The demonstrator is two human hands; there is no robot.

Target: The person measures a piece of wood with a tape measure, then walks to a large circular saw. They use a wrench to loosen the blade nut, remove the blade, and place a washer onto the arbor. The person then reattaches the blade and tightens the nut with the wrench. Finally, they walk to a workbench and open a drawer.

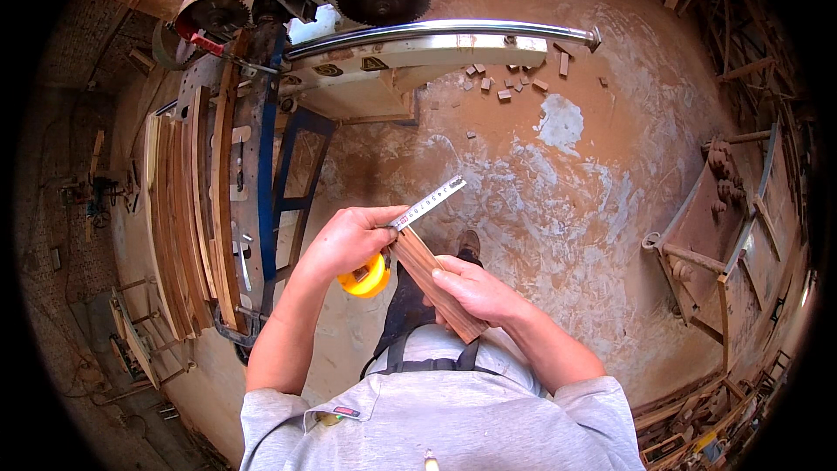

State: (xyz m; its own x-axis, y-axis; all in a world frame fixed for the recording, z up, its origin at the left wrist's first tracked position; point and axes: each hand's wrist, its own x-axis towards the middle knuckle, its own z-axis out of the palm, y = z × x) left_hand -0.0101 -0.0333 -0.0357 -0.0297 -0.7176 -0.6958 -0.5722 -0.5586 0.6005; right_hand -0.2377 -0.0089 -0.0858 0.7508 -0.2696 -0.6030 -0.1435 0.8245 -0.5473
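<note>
My left hand (353, 240) is closed round a yellow tape measure (366, 279), whose case hangs below the palm. Its white blade (433, 201) sticks out past the fingers, pointing away and to the right. The blade lies across the far end of a short brown wooden board (420, 263) with dark grain. My right hand (475, 290) grips that board nearer its lower end, thumb on top and the other fingers mostly hidden beneath. The board slants from upper left to lower right in front of my waist.
Long wooden strips (179, 218) lie on a machine table with a blue frame (268, 157) at left. Toothed saw blades (384, 0) and a metal rail (445, 28) are at the top. Small wood offcuts (506, 94) litter the floor; a wooden-sided cart (697, 253) stands right.
</note>
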